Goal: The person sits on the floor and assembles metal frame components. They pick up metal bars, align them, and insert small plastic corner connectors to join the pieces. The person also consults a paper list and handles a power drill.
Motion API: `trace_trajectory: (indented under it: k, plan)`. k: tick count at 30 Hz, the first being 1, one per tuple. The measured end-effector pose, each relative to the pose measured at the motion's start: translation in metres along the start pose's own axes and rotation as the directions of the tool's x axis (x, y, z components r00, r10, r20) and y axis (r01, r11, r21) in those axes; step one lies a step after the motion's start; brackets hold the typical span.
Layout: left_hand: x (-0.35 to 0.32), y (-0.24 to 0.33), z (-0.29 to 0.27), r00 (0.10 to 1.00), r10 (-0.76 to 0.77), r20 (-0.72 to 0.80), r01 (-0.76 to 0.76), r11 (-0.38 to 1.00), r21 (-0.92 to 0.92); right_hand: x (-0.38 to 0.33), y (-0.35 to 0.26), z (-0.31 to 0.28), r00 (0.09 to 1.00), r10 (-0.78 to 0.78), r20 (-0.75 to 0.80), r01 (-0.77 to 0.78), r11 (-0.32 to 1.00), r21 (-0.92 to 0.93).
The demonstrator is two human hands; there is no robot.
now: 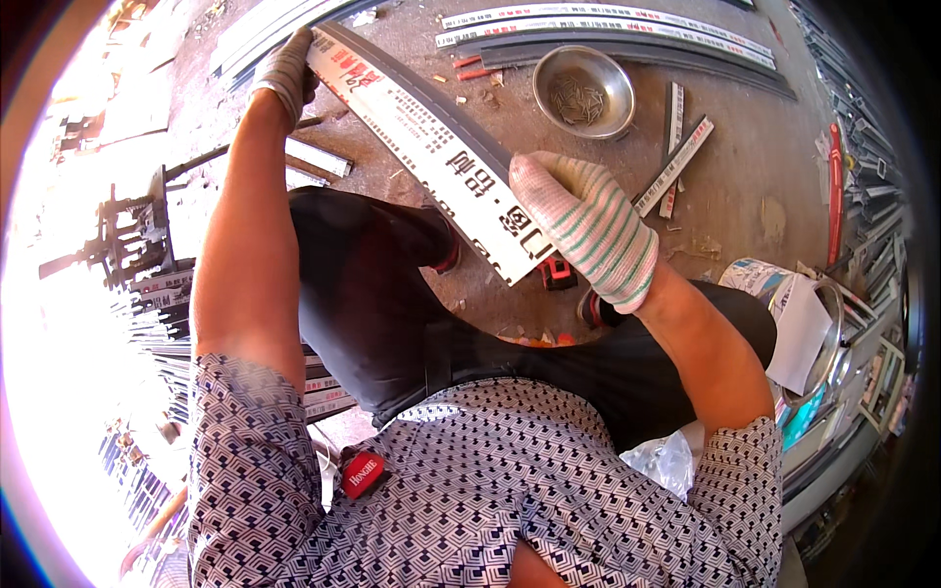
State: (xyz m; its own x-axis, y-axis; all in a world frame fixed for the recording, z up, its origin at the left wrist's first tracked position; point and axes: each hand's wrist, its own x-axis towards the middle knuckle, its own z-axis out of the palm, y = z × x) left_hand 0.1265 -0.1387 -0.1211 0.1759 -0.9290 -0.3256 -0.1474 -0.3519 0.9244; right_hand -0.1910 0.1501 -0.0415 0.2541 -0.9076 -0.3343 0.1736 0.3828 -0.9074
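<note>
A dark grey metal profile [421, 147] with a white printed film along one face is held up slantwise in front of me, above my knees. My left hand [284, 78], in a knit work glove, is closed around its far left end. Closer to me, my right hand [598, 225], in a striped knit glove, grips the near right end with the thumb on top. The fingers underneath the profile are hidden. Below that end, a red and black tool [559, 274] shows in part on the floor.
A steel bowl [627, 110] holds small screws or nails [576, 101]. Two short profile pieces [678, 162] lie crossed beside it. Long film-covered profiles [608, 34] lie at the back, near red-handled pliers [475, 69]. A bucket [760, 279] stands right; stacked profiles [162, 294] lie left.
</note>
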Motion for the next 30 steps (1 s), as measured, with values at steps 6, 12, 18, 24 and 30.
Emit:
trace_trajectory:
  k: [6,12,18,24,30]
  plan:
    - [-0.002,0.01,-0.007,0.998,-0.003,0.064,0.002,1.0,0.006,-0.003,-0.009,0.003,0.999,0.038,-0.021,-0.032,0.97,0.239]
    - [0.004,-0.004,0.002,0.997,0.079,-0.005,-0.079,0.994,-0.077,-0.011,-0.009,0.005,0.991,0.131,-0.019,-0.117,0.932,0.344]
    - [0.043,-0.021,-0.051,0.992,-0.069,0.106,0.099,0.945,-0.311,-0.025,-0.025,0.0,0.994,0.076,-0.076,-0.059,0.978,0.202]
    - [0.015,-0.009,-0.004,0.998,-0.034,0.059,0.044,0.983,-0.179,-0.012,-0.015,-0.025,0.983,0.181,0.031,-0.183,0.965,0.189]
    - [0.011,-0.001,0.004,0.993,0.046,0.107,-0.034,0.993,-0.114,-0.009,-0.006,-0.009,0.965,0.229,0.125,-0.239,0.968,0.072]
